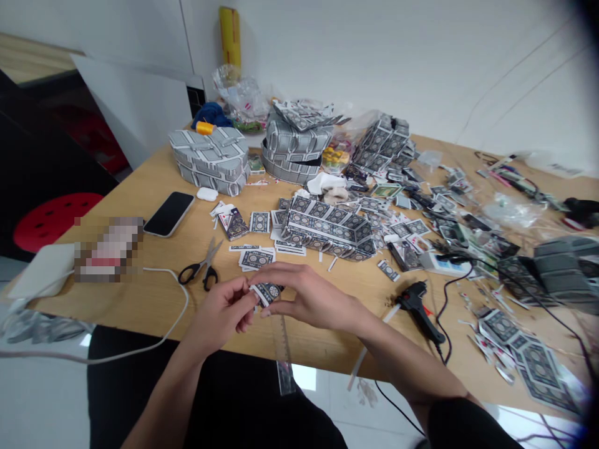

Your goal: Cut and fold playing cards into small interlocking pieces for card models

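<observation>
My left hand (224, 312) and my right hand (306, 296) meet over the near edge of the wooden table (154, 293). Together they pinch a small folded playing card (266, 292) with a dark patterned back. Just beyond the hands lies a small stack of cut cards (256, 258). Black-handled scissors (203, 267) lie to the left of my hands, and a black glue gun (418, 307) rests to the right with its cord trailing off the table edge. A clear ruler (284, 358) sticks out over the edge under my hands.
A long block of folded cards (327, 227) sits mid-table amid scattered cards. Two grey woven card bags (210, 159) (294, 149) stand at the back. A phone (169, 213), earbud case (206, 194), white charger (44, 268) and cable (173, 315) lie left. A power strip (447, 265) lies right.
</observation>
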Motion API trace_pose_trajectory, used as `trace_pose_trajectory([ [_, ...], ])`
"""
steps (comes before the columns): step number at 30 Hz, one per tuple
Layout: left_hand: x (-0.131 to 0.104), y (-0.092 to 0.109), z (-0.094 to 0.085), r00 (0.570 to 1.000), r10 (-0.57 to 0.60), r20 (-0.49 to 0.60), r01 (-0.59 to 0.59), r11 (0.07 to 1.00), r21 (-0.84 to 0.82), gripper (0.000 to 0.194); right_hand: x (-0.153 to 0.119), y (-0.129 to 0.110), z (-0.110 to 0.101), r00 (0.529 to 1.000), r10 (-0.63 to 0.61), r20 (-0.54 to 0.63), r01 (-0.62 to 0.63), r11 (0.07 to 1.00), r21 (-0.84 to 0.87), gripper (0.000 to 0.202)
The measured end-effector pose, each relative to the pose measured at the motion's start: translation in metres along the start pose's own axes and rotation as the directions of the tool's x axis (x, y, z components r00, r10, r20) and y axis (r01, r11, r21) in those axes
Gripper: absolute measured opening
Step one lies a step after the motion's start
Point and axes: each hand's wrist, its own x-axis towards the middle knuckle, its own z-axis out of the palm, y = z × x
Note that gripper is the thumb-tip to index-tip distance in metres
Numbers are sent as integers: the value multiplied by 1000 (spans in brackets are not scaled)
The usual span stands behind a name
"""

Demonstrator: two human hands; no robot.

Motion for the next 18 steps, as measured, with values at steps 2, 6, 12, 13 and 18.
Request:
trace_pose_trajectory([
  [2, 0, 0, 1, 1000, -4, 7, 4, 1000, 2, 35, 0, -1, 0, 1000, -2, 3, 2, 1000, -3, 47],
  [6, 0, 3, 2, 998, -30, 47, 30, 1000, 6, 38, 0, -1, -1, 1000, 1, 3, -1, 1000, 11, 44],
  [12, -1, 8, 0, 977, -21, 213, 28, 999, -30, 42, 0, -1, -7, 999, 13, 30, -15, 999, 51, 41],
  [13, -1, 8, 0, 975, -22, 222, 30, 999, -33, 41, 0, 0, -7, 999, 18, 29, -20, 999, 49, 41],
  [18, 1, 5, -1, 977, -65, 204, 71, 997, -19, 38, -1, 5, -5, 1000, -1, 4, 1, 999, 44, 42],
])
